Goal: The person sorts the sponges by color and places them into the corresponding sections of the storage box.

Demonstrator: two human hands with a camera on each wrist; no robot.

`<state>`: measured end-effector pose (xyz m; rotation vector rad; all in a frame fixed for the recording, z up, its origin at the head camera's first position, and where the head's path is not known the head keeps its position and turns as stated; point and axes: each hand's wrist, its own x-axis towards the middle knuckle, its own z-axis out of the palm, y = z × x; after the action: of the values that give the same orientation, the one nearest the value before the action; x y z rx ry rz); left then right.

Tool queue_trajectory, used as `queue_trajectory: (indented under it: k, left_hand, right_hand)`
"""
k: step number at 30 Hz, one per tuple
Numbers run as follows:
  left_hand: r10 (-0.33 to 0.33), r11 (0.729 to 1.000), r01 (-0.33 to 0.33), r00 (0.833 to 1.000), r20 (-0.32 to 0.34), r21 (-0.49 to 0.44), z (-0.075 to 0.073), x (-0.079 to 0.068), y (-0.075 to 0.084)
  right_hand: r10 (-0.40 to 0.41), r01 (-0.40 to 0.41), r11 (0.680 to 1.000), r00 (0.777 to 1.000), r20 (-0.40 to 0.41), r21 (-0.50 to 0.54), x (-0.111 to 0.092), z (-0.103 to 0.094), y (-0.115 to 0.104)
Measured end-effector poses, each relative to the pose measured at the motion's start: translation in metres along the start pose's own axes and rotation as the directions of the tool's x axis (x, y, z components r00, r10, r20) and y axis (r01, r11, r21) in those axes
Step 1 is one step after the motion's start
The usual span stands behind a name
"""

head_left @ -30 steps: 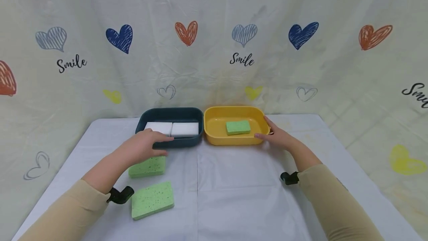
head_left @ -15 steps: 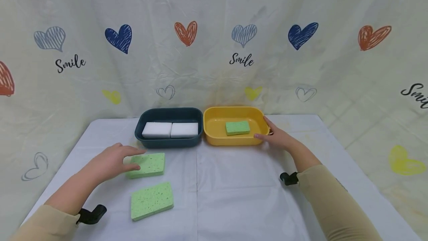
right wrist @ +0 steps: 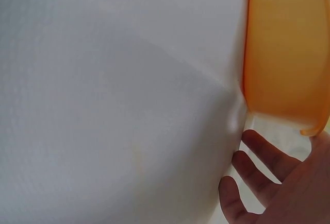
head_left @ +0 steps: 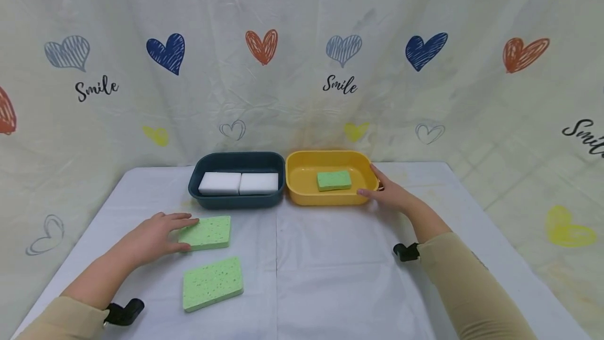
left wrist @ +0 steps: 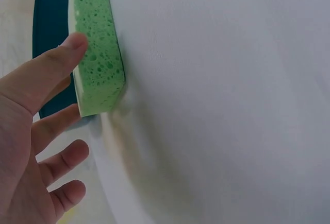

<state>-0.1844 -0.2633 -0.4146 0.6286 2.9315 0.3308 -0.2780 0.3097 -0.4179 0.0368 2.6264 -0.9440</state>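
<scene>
While the spread left hand (head_left: 152, 239) straddles a sponge (head_left: 211, 232) left of the yellow tub (head_left: 325, 199), shallow pinching risks slipping; right hand (head_left: 394, 194) (loose) touches that tub.

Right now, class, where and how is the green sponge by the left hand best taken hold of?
Probably by its left end, coming from the left, where the left hand is: thumb on the near long edge, fingers on the far one. The green sponge lies flat, wider than deep, so the shorter span suits a pinch; a gap before the dark blue tub leaves fingers room.
</scene>
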Motion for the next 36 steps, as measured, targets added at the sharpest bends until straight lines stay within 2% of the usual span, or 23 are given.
queue_trajectory:
  k: [18,28,36]
  left_hand:
    - [0.001,0.974,0.031,0.990,0.140,-0.225,-0.001,0.001,-0.016]
    - [-0.009,0.978,0.033,0.993,0.114,-0.204,-0.005,0.001,-0.016]
    - [-0.011,0.973,0.027,0.997,0.074,-0.227,-0.010,-0.003,-0.007]
  right_hand:
    - [0.007,-0.007,1.000,1.000,0.000,0.005,-0.001,-0.001,0.000]
    - [0.015,-0.015,1.000,1.000,-0.009,-0.002,0.003,0.000,0.002]
    - [0.013,-0.013,1.000,1.000,-0.010,-0.002,0.001,0.001,0.002]
